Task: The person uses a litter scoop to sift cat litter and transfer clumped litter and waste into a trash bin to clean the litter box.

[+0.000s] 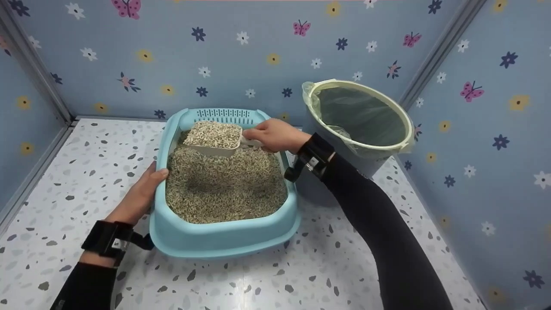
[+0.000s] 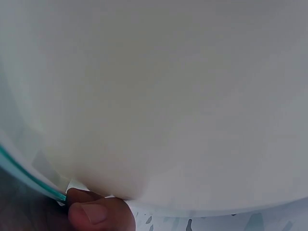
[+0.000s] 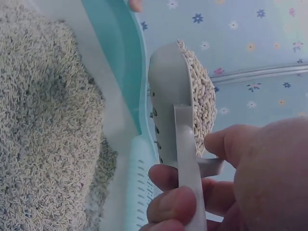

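Observation:
A light blue litter box (image 1: 224,239) stands on the floor with pellet litter (image 1: 228,206) inside, dented near its middle. My right hand (image 1: 277,134) holds the handle of a pale slotted litter scoop (image 1: 215,150) above the back part of the box. Pellets (image 1: 213,132) heap over the scoop's brim; the right wrist view shows holes along the scoop (image 3: 168,82) and fingers round its handle. At the box's left side, my left hand (image 1: 140,196) grips the rim, thumb on top. The left wrist view has mostly a blurred pale surface, with fingertips (image 2: 103,214) at its lower edge.
A waste bin (image 1: 402,116) with a thin greenish bag (image 1: 361,114) stands behind the right forearm, close to the box. Flower-patterned panels (image 1: 241,56) enclose the back and both sides. The floor (image 1: 60,193) is white with grey specks.

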The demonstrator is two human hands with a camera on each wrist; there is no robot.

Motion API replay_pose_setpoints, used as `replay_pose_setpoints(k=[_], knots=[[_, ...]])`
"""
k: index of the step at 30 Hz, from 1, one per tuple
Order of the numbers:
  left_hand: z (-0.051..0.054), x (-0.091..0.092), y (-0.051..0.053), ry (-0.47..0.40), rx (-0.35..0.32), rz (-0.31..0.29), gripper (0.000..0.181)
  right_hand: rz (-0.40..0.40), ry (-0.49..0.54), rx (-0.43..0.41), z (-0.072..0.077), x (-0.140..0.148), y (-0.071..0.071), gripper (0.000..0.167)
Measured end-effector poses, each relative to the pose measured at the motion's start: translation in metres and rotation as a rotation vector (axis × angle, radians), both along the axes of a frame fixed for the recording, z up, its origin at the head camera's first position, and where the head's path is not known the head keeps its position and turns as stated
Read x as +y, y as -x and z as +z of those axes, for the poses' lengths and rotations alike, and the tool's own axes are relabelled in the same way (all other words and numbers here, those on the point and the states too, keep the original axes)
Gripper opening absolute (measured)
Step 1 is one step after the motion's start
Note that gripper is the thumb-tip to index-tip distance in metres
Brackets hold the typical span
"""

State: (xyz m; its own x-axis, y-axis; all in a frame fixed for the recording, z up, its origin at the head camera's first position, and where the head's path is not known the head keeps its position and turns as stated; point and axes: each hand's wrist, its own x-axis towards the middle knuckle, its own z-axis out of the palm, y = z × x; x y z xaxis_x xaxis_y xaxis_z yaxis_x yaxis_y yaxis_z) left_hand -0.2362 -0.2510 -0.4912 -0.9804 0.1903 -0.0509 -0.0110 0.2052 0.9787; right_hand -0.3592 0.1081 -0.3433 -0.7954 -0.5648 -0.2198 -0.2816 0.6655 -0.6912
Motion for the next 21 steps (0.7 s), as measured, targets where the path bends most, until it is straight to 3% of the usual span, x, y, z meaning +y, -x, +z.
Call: replay_pose_setpoints(k=[7, 15, 21], knots=[[0.000, -0.001, -0.002, -0.016, 0.008, 0.006, 0.085, 0.012, -0.001, 0.220, -0.007, 0.015, -0.013, 0.055], [-0.001, 0.002, -0.002, -0.045, 0.001, 0.011, 0.088, -0.022, 0.033, 0.250, -0.019, 0.031, -0.022, 0.058], [0.001, 0.001, -0.003, -0.016, 0.006, 0.017, 0.088, -0.021, 0.063, 0.263, -0.026, 0.041, -0.025, 0.053]])
